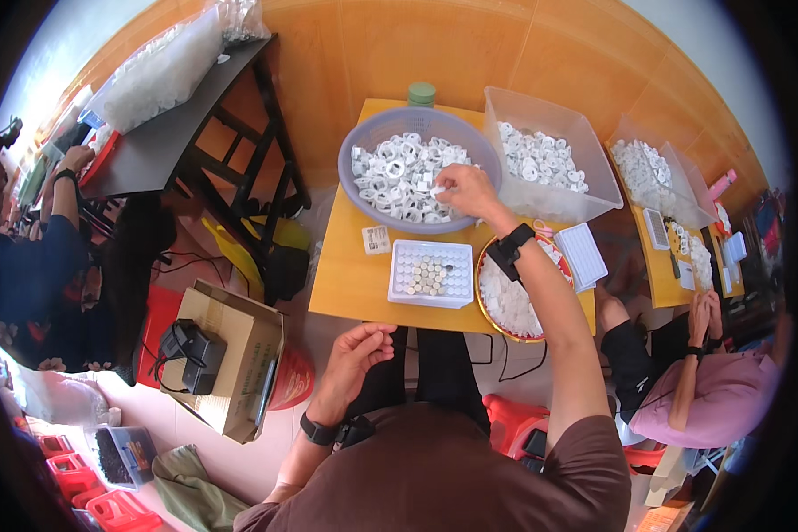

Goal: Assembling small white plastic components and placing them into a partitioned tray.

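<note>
My right hand (470, 190) reaches over the right side of a round lavender basin (361, 202) heaped with white ring-shaped plastic parts (399, 177). Its fingers are pinched on a small white plastic part (437, 191). My left hand (360, 355) is held off the table's front edge, thumb and fingertips pressed together; whatever is between them, if anything, is too small to make out. Between the hands sits a white tray (457, 301) with rows of round pockets, and several small silvery discs (429, 277) lie in it.
A red-rimmed round tray (508, 310) of white pieces lies under my right forearm. Beside it is a white pocketed tray (582, 255). A clear bin (585, 206) of white parts stands behind. A cardboard box (230, 346) is left of my table. People work at both sides.
</note>
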A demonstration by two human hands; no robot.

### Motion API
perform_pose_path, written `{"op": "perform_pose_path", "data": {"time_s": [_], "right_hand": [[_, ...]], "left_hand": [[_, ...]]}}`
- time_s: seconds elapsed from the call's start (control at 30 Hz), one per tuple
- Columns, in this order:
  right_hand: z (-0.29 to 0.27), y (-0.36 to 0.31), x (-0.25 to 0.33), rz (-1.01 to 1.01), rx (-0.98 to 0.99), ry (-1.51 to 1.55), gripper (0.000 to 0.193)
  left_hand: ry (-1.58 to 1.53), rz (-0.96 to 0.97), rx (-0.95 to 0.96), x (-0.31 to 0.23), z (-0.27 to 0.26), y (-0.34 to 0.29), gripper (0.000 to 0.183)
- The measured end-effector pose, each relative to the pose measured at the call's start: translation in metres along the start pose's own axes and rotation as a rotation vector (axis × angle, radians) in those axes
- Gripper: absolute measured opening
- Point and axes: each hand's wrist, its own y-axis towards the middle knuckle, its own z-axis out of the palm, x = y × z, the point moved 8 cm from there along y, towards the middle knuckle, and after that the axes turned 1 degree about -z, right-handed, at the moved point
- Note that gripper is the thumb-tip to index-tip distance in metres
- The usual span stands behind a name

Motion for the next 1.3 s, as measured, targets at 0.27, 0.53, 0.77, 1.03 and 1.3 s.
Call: {"op": "perform_pose_path", "data": {"time_s": [0.27, 0.53, 0.77, 1.03, 1.3], "right_hand": [[-0.006, -0.007, -0.012, 0.082, -0.043, 0.113, 0.021], [-0.012, -0.05, 0.041, 0.284, 0.053, 1.292, 0.02], [0.042, -0.15, 0.116, 0.465, 0.392, 1.964, 0.023], [0.08, -0.181, 0.13, 0.581, 0.43, 2.006, 0.023], [0.05, -0.19, 0.126, 0.389, -0.128, 1.097, 0.02]], "left_hand": [[0.031, -0.036, -0.001, 0.004, 0.01, 0.0, 0.02], [0.025, 0.024, -0.041, -0.002, -0.001, -0.002, 0.021], [0.103, 0.147, -0.06, -0.032, 0.025, 0.009, 0.025], [0.243, 0.388, -0.053, -0.039, 0.038, 0.01, 0.015], [0.356, 0.365, -0.173, -0.033, 0.017, 0.008, 0.01]]}}
